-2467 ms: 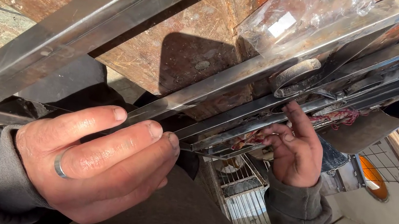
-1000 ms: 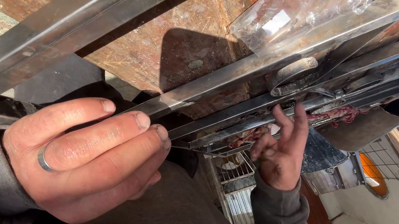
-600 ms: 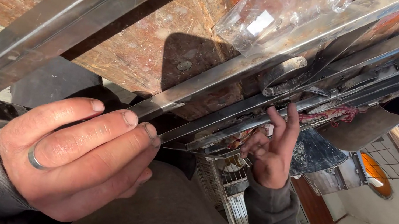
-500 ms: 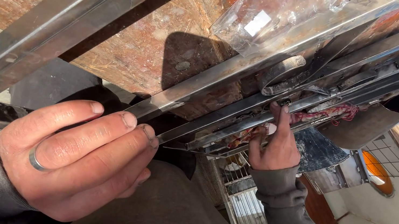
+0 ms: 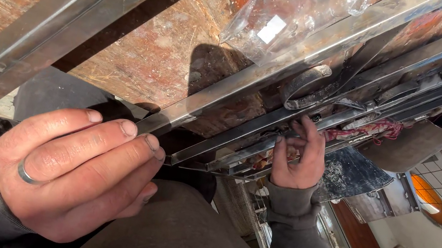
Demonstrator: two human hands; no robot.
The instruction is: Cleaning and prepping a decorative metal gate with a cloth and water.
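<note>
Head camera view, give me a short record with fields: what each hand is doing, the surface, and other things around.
left hand: left hand, grey ring, fingertips pinch the end of a thin flat metal strip
right hand: right hand, fingers partly open, touching long steel bars
surface: worn reddish-brown wooden board
nearby: square steel tube frame; crumpled clear plastic bag
clothing: grey sleeves

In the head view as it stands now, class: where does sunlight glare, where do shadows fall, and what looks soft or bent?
Head view: hard sun glares off the metal bars and plastic bag; a dark shadow lies on the rusty board beside the bag; the left hand is close, sunlit, slightly soft; the right hand is sharper; the bars fan out, wide-angle stretch.
</note>
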